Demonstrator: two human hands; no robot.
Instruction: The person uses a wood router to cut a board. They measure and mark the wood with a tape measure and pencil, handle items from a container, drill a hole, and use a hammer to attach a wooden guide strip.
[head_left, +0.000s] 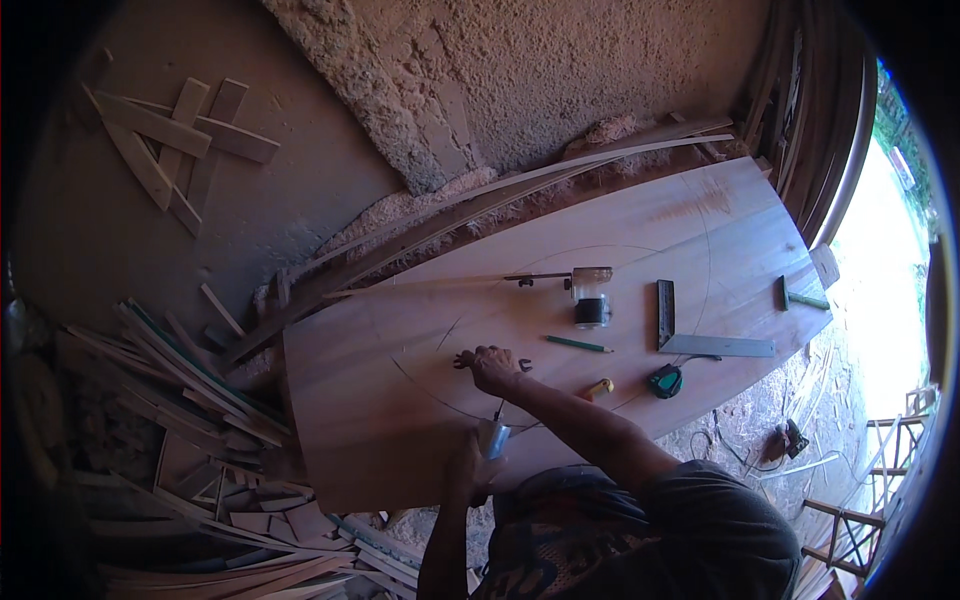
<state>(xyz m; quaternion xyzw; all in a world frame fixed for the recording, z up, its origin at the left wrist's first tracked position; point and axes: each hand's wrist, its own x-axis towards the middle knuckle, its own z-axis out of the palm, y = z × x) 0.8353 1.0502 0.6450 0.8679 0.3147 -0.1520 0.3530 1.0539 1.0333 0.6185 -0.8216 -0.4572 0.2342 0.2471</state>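
Observation:
I work over a broad pale wooden board (620, 230) with curved lines drawn on it. My right hand (493, 370) is closed round a small dark object, mostly hidden, with a notched end (525, 365) showing at its right. Below it, near the board's front edge, my left hand (465, 465) is closed on a pale bluish cylindrical tool (494, 440) whose thin shaft points up toward the right hand. A green pencil (578, 344) and a small yellow piece (598, 389) lie to the right of my hands.
On the board are a clear jar (592, 285) with dark contents, a long thin wooden strip (430, 287), a try square (720, 346), a green tape measure (664, 380) and a green-handled hammer (800, 297). Scrap wood (220, 490) is heaped at the left; wood strips (500, 195) lie behind.

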